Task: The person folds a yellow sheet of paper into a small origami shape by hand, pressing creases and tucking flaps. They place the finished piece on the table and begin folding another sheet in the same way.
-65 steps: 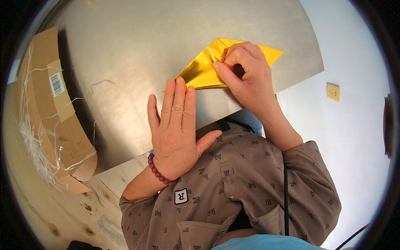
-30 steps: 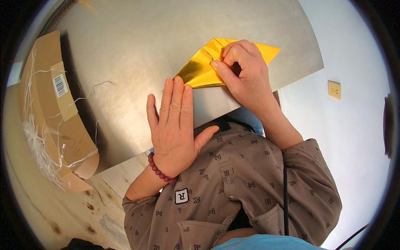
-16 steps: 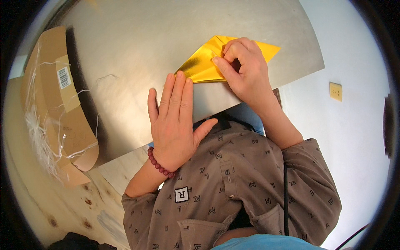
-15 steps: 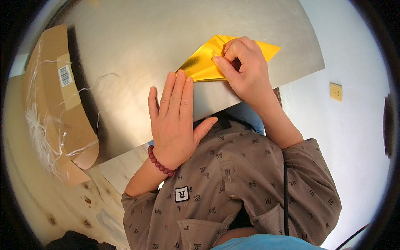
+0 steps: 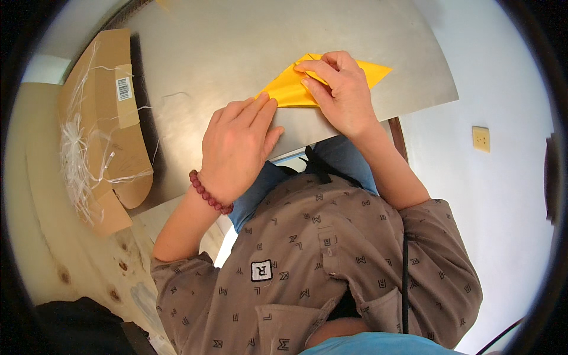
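A shiny yellow-gold sheet of folded paper (image 5: 289,90) lies on the metal tabletop, with a pointed corner toward the right. My right hand (image 5: 346,100) is over its middle, thumb and forefinger pinched at a folded layer near the upper edge. That hand covers part of the folds. At the paper's left end, my left hand (image 5: 235,142) rests its fingertips on the lower left corner. Its fingers are extended and slightly bent, with the thumb apart. A dark red bead bracelet (image 5: 207,194) circles my left wrist.
On the left part of the metal table (image 5: 219,47) lies a brown cardboard piece (image 5: 133,157) with a barcode label. Clear plastic strands (image 5: 74,145) tangle over it, and a few stretch toward the tabletop. A wall outlet (image 5: 480,139) is at the right.
My left hand has shifted left, its fingers bending more and the thumb drawing in. My right forefinger has straightened along the paper, while the hand stays at the middle. The view has shifted slightly.
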Demonstrator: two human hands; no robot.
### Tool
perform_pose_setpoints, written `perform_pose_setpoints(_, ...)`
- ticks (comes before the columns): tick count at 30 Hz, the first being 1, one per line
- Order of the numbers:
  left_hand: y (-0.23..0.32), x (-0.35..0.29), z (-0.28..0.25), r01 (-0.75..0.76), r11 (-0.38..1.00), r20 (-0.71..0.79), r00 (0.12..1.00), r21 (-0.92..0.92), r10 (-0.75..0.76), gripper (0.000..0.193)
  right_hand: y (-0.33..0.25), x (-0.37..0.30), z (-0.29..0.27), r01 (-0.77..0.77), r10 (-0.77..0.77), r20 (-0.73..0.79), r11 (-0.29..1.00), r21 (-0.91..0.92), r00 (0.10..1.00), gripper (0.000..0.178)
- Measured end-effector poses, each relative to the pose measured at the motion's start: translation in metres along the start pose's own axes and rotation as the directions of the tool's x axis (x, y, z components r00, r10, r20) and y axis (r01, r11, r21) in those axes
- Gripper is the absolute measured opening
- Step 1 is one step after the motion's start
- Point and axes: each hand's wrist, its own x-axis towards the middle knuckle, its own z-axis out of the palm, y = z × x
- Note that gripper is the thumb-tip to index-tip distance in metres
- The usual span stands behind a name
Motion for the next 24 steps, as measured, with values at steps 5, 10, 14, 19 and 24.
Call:
perform_pose_setpoints(5, -0.013, 0.008, -0.008, -0.06, 0.998, 0.082, 0.995, -0.003, 0.06, 0.027, 0.0, -0.001, 0.0, 0.041, -0.04, 0.017, 0.996, -0.075, 0.999, 0.023)
perform_pose_setpoints(10, -0.04, 0.025, -0.01, -0.154, 0.988, 0.173, 0.973, -0.009, 0.154, 0.019, 0.001, -0.001, 0.002, 0.067, -0.066, 0.008, 0.991, -0.119, 0.998, 0.022)
perform_pose_setpoints(14, -0.06, 0.041, -0.006, -0.248, 0.957, 0.18, 0.945, -0.152, 0.274, 0.018, 0.001, -0.002, 0.002, 0.074, -0.073, 0.014, 0.988, -0.133, 0.997, 0.022)
perform_pose_setpoints(19, -0.068, 0.052, -0.013, -0.188, 0.957, 0.325, 0.911, -0.223, 0.254, 0.033, 0.004, -0.003, 0.003, 0.09, -0.09, 0.004, 0.984, -0.151, 0.996, 0.022)
perform_pose_setpoints(24, -0.069, 0.072, -0.018, -0.167, 0.976, 0.498, 0.841, -0.136, 0.214, 0.052, 0.006, -0.002, 0.004, 0.107, -0.106, 0.015, 0.98, -0.169, 0.994, 0.022)
